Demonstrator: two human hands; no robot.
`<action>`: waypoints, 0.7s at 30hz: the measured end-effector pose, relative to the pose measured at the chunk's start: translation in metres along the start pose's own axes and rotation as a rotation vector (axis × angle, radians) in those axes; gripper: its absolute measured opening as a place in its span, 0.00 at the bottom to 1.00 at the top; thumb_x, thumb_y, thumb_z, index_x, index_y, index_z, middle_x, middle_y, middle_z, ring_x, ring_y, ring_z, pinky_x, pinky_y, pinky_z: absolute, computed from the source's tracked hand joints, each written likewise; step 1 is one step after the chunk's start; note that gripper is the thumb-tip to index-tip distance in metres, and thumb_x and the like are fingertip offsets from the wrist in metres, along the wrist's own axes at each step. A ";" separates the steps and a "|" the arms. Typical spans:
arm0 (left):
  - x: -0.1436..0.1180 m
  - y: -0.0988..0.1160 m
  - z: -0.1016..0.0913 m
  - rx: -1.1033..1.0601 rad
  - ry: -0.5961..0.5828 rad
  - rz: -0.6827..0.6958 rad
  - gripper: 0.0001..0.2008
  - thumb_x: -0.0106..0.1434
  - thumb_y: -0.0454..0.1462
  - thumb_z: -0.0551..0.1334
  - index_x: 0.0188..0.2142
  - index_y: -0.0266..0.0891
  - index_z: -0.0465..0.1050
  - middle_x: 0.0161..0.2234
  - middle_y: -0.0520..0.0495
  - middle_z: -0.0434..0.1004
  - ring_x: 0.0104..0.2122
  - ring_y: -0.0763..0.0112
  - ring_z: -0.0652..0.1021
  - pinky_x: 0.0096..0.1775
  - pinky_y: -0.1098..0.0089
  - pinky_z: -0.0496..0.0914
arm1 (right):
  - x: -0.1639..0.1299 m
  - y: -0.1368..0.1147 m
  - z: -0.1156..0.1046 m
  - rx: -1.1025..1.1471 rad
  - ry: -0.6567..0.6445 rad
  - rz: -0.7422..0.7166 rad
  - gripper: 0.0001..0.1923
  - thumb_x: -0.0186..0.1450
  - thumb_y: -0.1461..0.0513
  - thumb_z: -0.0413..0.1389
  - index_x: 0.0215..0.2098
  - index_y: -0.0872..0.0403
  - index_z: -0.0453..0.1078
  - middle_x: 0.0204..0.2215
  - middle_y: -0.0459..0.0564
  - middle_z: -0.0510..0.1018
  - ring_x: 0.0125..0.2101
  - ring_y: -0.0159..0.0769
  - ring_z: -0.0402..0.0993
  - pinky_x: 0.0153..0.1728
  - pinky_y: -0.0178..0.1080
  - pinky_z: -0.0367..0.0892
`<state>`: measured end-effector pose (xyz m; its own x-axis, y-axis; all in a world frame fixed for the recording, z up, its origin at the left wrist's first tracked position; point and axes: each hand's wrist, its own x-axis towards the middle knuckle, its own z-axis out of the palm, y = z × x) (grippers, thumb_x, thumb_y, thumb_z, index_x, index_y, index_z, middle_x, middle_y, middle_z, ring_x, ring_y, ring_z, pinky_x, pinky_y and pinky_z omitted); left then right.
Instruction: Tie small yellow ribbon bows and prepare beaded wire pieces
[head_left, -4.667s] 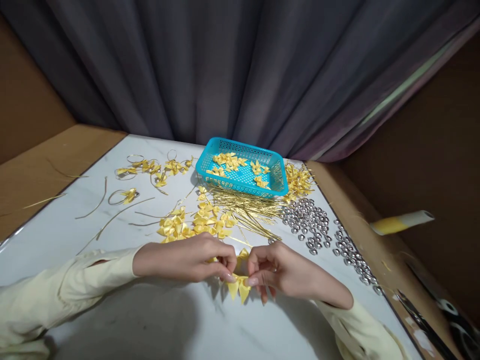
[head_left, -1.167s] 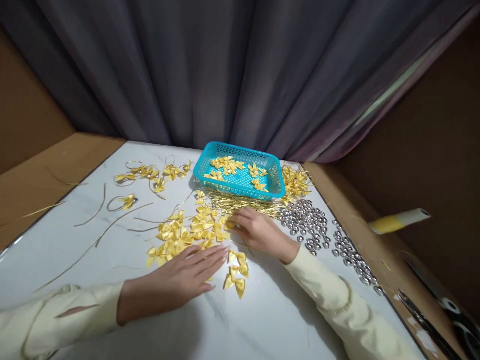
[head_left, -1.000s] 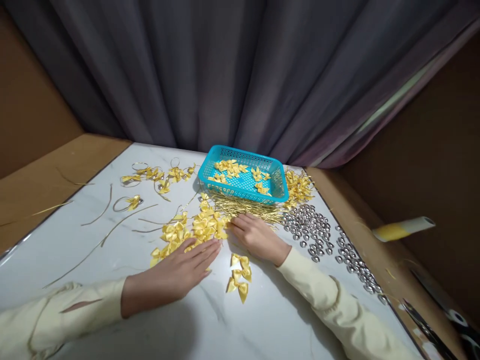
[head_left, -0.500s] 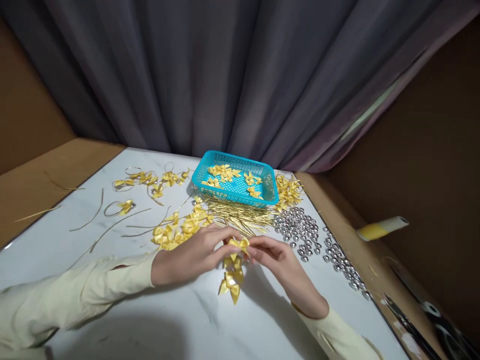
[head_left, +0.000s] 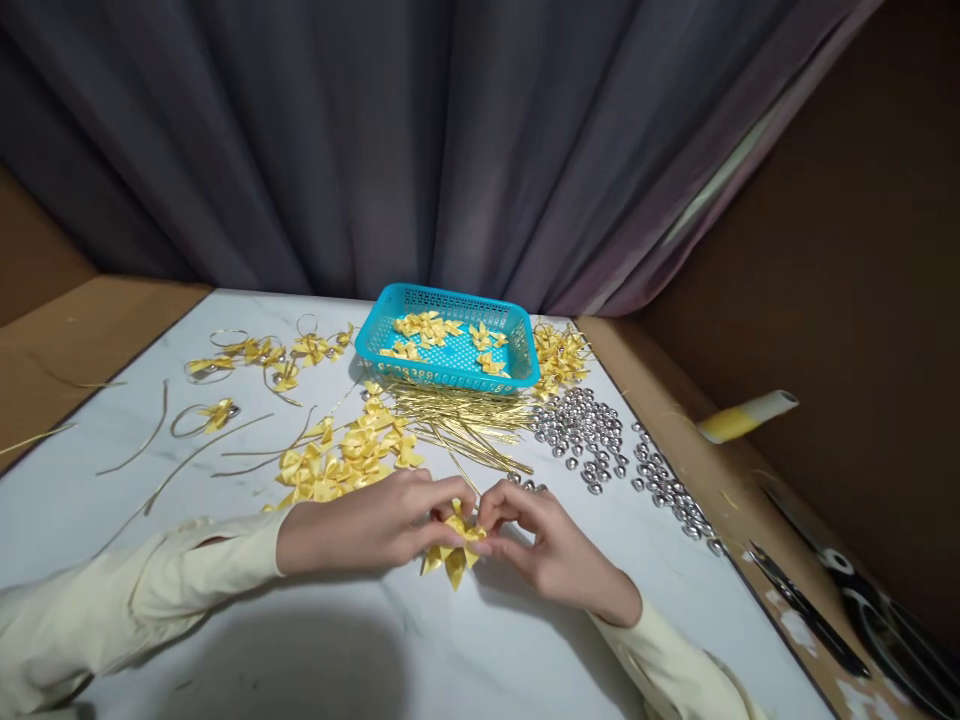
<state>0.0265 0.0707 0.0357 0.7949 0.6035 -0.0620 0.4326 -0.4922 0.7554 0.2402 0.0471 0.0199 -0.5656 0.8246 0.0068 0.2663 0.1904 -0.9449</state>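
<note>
A small cluster of yellow ribbon bows (head_left: 452, 545) sits low over the white marble worktop (head_left: 375, 640), near its front edge, pinched between the two hands. The left hand (head_left: 375, 520) is curled, its thumb and fingertips closed on the cluster's left side; the right hand (head_left: 551, 545) mirrors it, fingers bent and nipped on the right side. Both wrists look to rest on the worktop.

The step in hand seems to be joining or tying bows together. To do it well, the person would likely keep the pinch right at the knots rather than on the loops, so the satin does not crush, and keep the wrists planted for steadiness, since the ribbon looks slippery.

Just beyond the hands lies a loose heap of bows (head_left: 349, 455), and beside it a spread of thin gold wires (head_left: 465, 415). Behind these stands a turquoise basket (head_left: 375, 352) with a few more bows in it. To the right are silver beads (head_left: 581, 435), scattered toward the worktop's edge. Far left lie bows already on wire loops (head_left: 210, 415). Scissors (head_left: 817, 620) lie on the brown surface at the right.
</note>
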 end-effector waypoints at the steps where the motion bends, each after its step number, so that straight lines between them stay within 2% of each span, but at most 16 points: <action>1: 0.000 -0.001 0.001 0.026 -0.019 -0.001 0.08 0.69 0.40 0.54 0.40 0.38 0.68 0.32 0.48 0.74 0.33 0.69 0.72 0.36 0.72 0.62 | 0.000 0.000 0.001 0.009 -0.006 0.015 0.06 0.61 0.64 0.57 0.31 0.54 0.63 0.26 0.46 0.73 0.27 0.30 0.72 0.30 0.33 0.67; 7: -0.001 -0.002 0.000 0.071 -0.086 0.009 0.07 0.68 0.39 0.55 0.38 0.37 0.67 0.32 0.48 0.73 0.33 0.68 0.70 0.35 0.73 0.61 | 0.001 -0.002 0.000 -0.035 -0.079 0.055 0.08 0.58 0.67 0.58 0.29 0.53 0.61 0.24 0.44 0.74 0.26 0.30 0.72 0.30 0.32 0.65; 14: 0.000 -0.003 -0.002 0.111 -0.157 0.073 0.08 0.67 0.39 0.57 0.32 0.38 0.65 0.26 0.52 0.68 0.28 0.72 0.68 0.31 0.75 0.59 | 0.001 -0.006 -0.003 -0.092 -0.109 0.042 0.10 0.57 0.65 0.59 0.25 0.53 0.60 0.21 0.42 0.71 0.22 0.27 0.66 0.26 0.29 0.61; 18: 0.003 -0.001 -0.006 0.039 -0.195 0.036 0.09 0.63 0.40 0.63 0.31 0.38 0.66 0.28 0.52 0.71 0.29 0.72 0.70 0.31 0.76 0.59 | 0.000 -0.007 -0.005 -0.066 -0.118 0.046 0.10 0.57 0.65 0.60 0.25 0.54 0.61 0.21 0.41 0.70 0.22 0.27 0.65 0.26 0.29 0.60; 21: 0.005 0.001 -0.008 -0.071 -0.219 0.013 0.07 0.63 0.39 0.63 0.33 0.38 0.68 0.30 0.52 0.74 0.31 0.74 0.72 0.33 0.77 0.61 | -0.001 -0.007 -0.006 0.053 -0.107 0.094 0.12 0.57 0.62 0.62 0.25 0.54 0.62 0.21 0.42 0.71 0.24 0.27 0.67 0.27 0.30 0.62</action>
<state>0.0275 0.0783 0.0415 0.8769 0.4431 -0.1863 0.3970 -0.4491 0.8005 0.2434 0.0483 0.0288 -0.6211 0.7753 -0.1148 0.2823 0.0846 -0.9556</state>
